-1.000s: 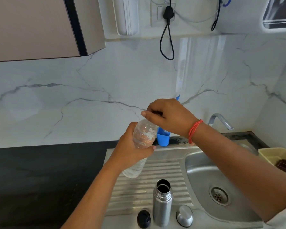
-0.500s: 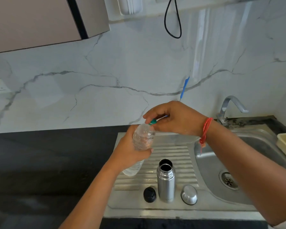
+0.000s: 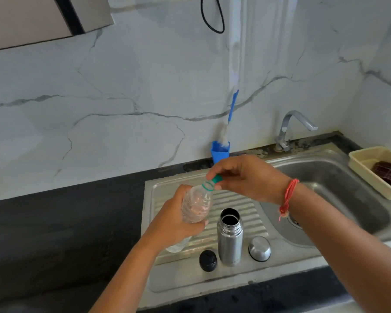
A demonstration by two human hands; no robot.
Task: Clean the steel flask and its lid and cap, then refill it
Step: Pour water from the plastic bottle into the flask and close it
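Standing on ribbed steel drainboard [image 3: 251,205]: flask [image 3: 230,243]; black counter [image 3: 66,222], marble wall [image 3: 122,75].

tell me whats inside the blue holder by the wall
A bottle brush stands in the blue holder, white bristles above the rim, blue handle against the wall. The holder's front hides the brush's lower end and anything else inside.

cream tray [image 3: 363,170] holds dark pad [image 3: 389,175] | black cable [image 3: 215,31] on wall [image 3: 122,75] | cabinet [image 3: 27,19] upper left
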